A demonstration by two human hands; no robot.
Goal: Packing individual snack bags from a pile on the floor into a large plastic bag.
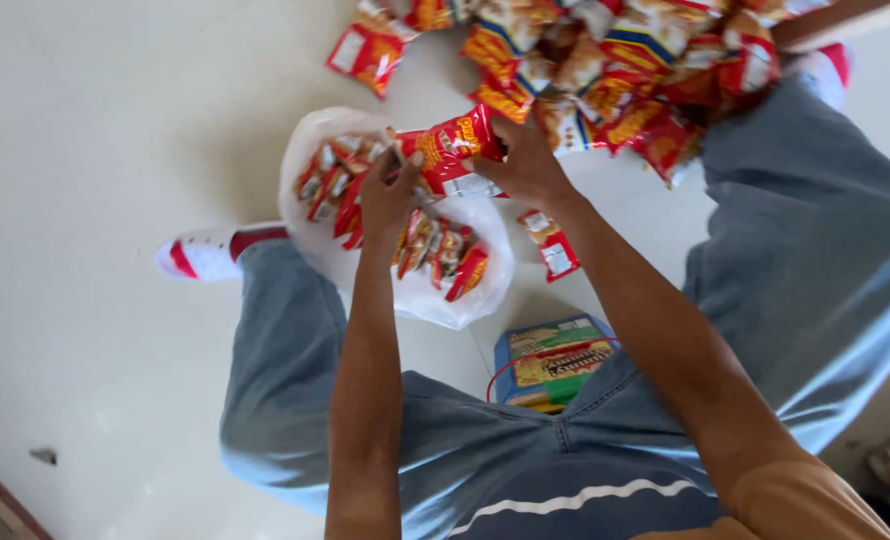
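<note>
1. The step in hand looks like loading a red packet (455,150) into the white bag (415,290) on the floor (95,150). To do it well, I judge the bag's mouth should be held wide with one hand while the other lowers the packet flat onto those already inside, so the rows stay neat and nothing spills over the rim.

2. The packets already in the bag lie in overlapping rows; setting the new one in the same direction should keep the stack from sliding.

3. The right hand (525,165) is closed in a pinch on the packet's right edge, thumb below and fingers on top. It holds the packet just above the bag's upper side.

4. The left hand (385,195) reaches into the bag's mouth with its fingers partly curled. It touches the packet's left end and the packets below; whether it grips anything firmly I cannot tell.

5. The pile of packets (615,70) lies on the floor just beyond the hands, within easy reach. One loose packet (555,250) lies on the floor beside the bag, under the right forearm.

6. A blue and yellow box (550,360) sits on the floor between the person's legs, near the bag but apart from it.
</note>
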